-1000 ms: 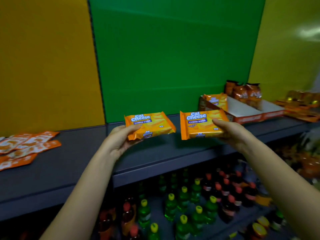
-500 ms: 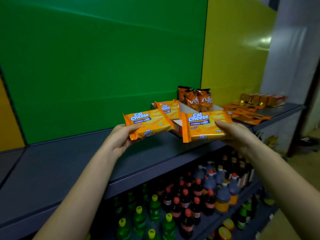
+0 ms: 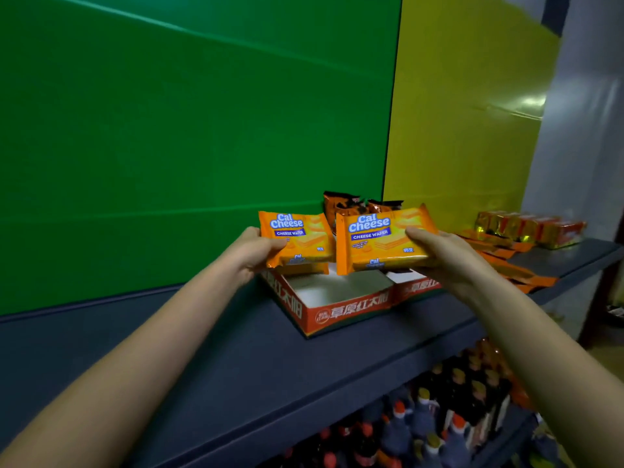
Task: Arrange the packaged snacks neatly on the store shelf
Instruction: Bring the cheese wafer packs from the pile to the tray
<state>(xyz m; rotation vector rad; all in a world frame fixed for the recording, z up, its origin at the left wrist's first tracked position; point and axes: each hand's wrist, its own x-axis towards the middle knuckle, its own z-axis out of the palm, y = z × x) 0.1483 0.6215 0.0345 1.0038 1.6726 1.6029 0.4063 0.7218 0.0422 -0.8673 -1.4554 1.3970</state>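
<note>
Green wall panel [image 3: 202,130] and yellow wall panel [image 3: 466,113] back a long dark blue-grey metal shelf [image 3: 236,359]. Rows of capped drink bottles [image 3: 439,423] stand on the level below.

On the shelf sits an open red-and-white cardboard display tray [image 3: 351,312]; its front half shows a bare white floor. Flat orange sachets [image 3: 506,265] and gold-wrapped blocks [image 3: 526,228] lie further right. Dark orange snack bags [image 3: 341,204] stand behind the tray.

The left hand [image 3: 256,255] and right hand [image 3: 445,261] each hold one orange foil pack of cheese wafers. The left wafer pack [image 3: 300,238] and the right wafer pack [image 3: 378,241] hang side by side, nearly touching, faces tilted toward the viewer. Both are above the rear of the tray and not yet set down.

Each thumb lies curled across the printed front at the pack's outer end. The other fingers pass behind and are mostly hidden.

Handling, as judged: the packs look light, and the glossy film is likely slippery. The wafers inside probably keep the pack flat and fairly stiff, but would crack under a hard squeeze. An end pinch, thumb in front and fingers behind, suits them. The crimped seams look a poor place to pinch.
</note>
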